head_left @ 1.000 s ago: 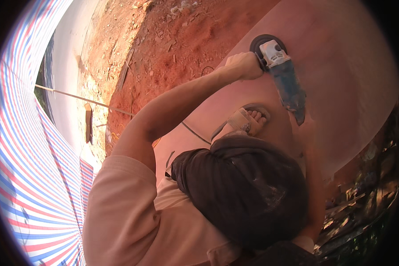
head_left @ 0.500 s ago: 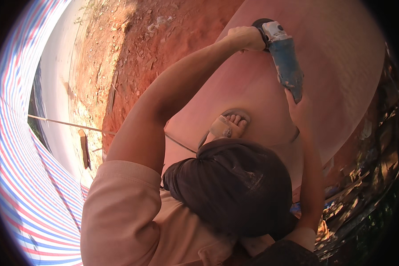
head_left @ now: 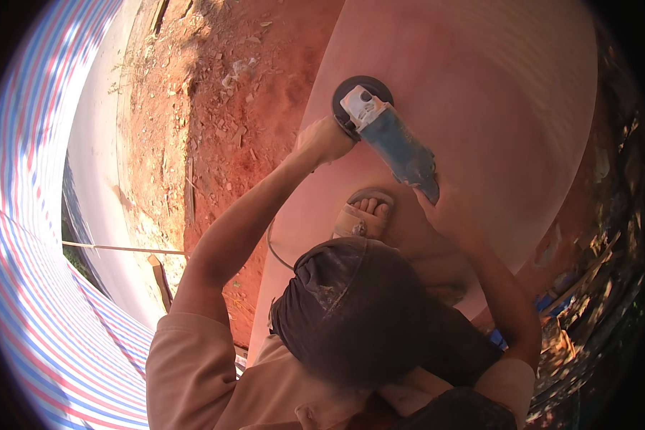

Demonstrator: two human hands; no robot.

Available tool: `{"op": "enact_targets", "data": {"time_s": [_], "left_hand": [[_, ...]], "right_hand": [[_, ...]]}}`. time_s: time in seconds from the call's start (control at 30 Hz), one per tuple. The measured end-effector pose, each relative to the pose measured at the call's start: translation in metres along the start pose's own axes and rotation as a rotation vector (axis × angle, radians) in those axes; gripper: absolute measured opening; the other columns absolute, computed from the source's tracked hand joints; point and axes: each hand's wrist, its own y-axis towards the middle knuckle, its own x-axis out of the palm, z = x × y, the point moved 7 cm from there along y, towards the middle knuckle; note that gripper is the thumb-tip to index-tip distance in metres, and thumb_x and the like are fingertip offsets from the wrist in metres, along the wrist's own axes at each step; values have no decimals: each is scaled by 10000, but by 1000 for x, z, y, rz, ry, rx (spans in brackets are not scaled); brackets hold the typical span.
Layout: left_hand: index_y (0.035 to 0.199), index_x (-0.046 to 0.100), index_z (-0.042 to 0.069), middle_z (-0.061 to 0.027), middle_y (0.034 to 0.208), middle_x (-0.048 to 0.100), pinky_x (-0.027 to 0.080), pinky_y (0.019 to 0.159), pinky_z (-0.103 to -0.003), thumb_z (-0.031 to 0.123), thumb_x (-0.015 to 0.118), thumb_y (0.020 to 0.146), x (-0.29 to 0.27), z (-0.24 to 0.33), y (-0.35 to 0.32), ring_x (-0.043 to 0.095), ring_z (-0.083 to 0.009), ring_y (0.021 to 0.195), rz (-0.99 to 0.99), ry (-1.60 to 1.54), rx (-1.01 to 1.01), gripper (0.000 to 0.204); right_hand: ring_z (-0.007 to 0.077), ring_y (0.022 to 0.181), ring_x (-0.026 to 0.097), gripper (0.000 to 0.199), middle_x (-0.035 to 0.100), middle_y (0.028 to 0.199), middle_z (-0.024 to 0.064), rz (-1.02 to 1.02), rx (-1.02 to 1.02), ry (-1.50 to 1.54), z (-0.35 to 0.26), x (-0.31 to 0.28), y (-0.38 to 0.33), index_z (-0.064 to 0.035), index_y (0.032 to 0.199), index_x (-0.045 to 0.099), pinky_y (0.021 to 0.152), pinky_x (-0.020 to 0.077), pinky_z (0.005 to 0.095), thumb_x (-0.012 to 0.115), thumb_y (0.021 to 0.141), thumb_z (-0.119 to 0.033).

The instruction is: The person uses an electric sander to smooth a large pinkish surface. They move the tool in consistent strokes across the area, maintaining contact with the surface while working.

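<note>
An angle grinder (head_left: 398, 147) with a blue body and pale metal head lies across the work area, dusty all over. My left hand (head_left: 330, 140) is closed at its head, beside the dark round disc (head_left: 374, 84); the side handle itself is hidden in that fist. Around the rear end of the blue body wraps my right hand (head_left: 448, 213). Beneath the tool spreads a large, dusty, pinkish panel (head_left: 509, 143). The disc is over the panel's left part; whether it touches I cannot tell.
A sandalled foot (head_left: 365, 215) stands on the panel, with a dark cord (head_left: 272, 247) to its left. Red soil (head_left: 244, 107) with debris borders the panel's left edge. A striped tarp (head_left: 43, 315) hangs far left; wood scraps (head_left: 588, 287) lie at right. A dark cap (head_left: 358, 308) blocks the lower middle.
The grinder has come left and nearer across the panel, with both hands still on it. Its body now slants more. The whole view has shifted a little too.
</note>
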Motion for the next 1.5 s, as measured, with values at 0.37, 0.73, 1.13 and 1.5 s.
{"op": "enact_targets", "data": {"time_s": [0.37,0.73,1.13,1.5], "left_hand": [[1000,810,76,-122,940,809,608,798,-409,349,671,904,17,237,86,798,-300,889,198,384,317,321],[1051,798,71,-128,862,786,616,673,-420,423,638,960,28,175,58,781,-286,683,186,389,-1,397],[983,789,57,-151,806,769,612,676,-435,456,631,941,46,221,78,778,-277,683,74,405,307,432],[894,786,45,-133,863,793,621,739,-397,198,647,855,13,299,109,791,-266,755,-40,423,500,211]], "right_hand": [[436,965,765,530,767,1044,265,478,33,280,117,-90,-12,39,1268,660,821,590,488,697,1029,-432],[485,994,756,542,771,1031,288,245,33,194,97,-74,-30,16,1310,631,848,600,564,629,1057,-463],[450,937,766,528,776,1008,245,469,203,258,111,-59,-49,29,1267,662,813,580,511,702,1025,-439],[378,892,754,456,748,941,197,540,362,74,133,-102,-13,40,1067,700,782,563,475,870,864,-331]]}}
